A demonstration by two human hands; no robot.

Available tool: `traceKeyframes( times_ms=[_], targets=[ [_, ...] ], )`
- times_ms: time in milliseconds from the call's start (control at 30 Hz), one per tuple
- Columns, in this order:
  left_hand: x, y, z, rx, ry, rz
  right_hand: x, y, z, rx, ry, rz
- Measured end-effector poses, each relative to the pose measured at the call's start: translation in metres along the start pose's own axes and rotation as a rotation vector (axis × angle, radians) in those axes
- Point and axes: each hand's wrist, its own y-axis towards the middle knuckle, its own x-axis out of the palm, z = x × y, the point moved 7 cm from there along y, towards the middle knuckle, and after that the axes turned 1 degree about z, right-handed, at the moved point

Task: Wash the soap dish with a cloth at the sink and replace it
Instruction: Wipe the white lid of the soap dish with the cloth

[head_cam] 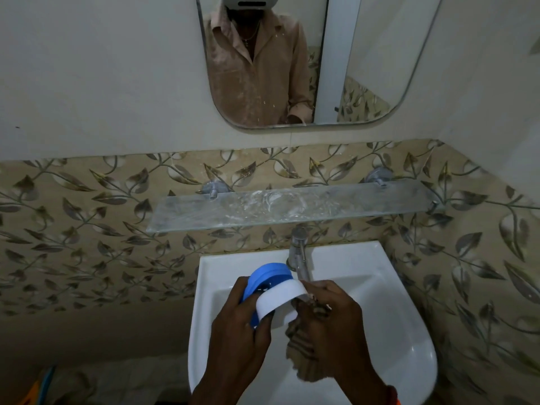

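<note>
The soap dish [270,280] has a blue slotted part and a white outer tray [280,299]; it is tilted on edge above the white sink [388,302]. My left hand [236,337] grips its left side. My right hand [330,320] holds the dish's right rim and a brown striped cloth [304,358] that hangs down into the basin. The metal tap [299,258] stands just behind the dish; whether water is running I cannot tell.
A smeared glass shelf [292,206] is fixed to the leaf-patterned tiles above the tap. A mirror [292,62] hangs higher on the wall. Something orange and blue [41,387] lies at the lower left.
</note>
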Motion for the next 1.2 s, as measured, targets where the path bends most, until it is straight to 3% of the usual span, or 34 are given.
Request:
traceKeyframes(
  times_ms=[100,200,300,567,700,767,900,1000,1200],
  targets=[
    [0.004,0.001,-0.001,-0.027,-0.101,-0.025,-0.009,-0.003,-0.01,-0.077,-0.061,0.075],
    [0.007,0.0,0.001,-0.043,-0.065,-0.012,-0.014,-0.005,-0.037,-0.253,-0.239,0.048],
    [0.007,0.0,-0.001,-0.102,-0.045,-0.034,-0.01,-0.008,-0.045,-0.31,-0.353,0.015],
    [-0.003,-0.008,0.011,0.001,0.101,-0.047,-0.007,-0.012,-0.053,-0.414,-0.24,-0.025],
    [0.001,-0.005,0.01,0.097,0.138,-0.086,-0.004,-0.024,-0.06,-0.365,-0.012,0.0],
    [-0.001,-0.004,0.005,0.052,0.098,-0.07,-0.007,-0.03,-0.071,-0.412,0.073,-0.015],
    [-0.019,-0.006,0.018,0.236,0.021,0.088,-0.021,-0.024,-0.065,-0.466,-0.012,-0.01],
    [-0.027,-0.011,0.022,0.344,0.017,0.149,-0.032,-0.01,-0.037,-0.32,-0.055,0.042],
    [-0.019,-0.009,0.018,0.304,-0.057,0.163,-0.009,-0.044,-0.067,-0.498,-0.059,0.062]
  ],
)
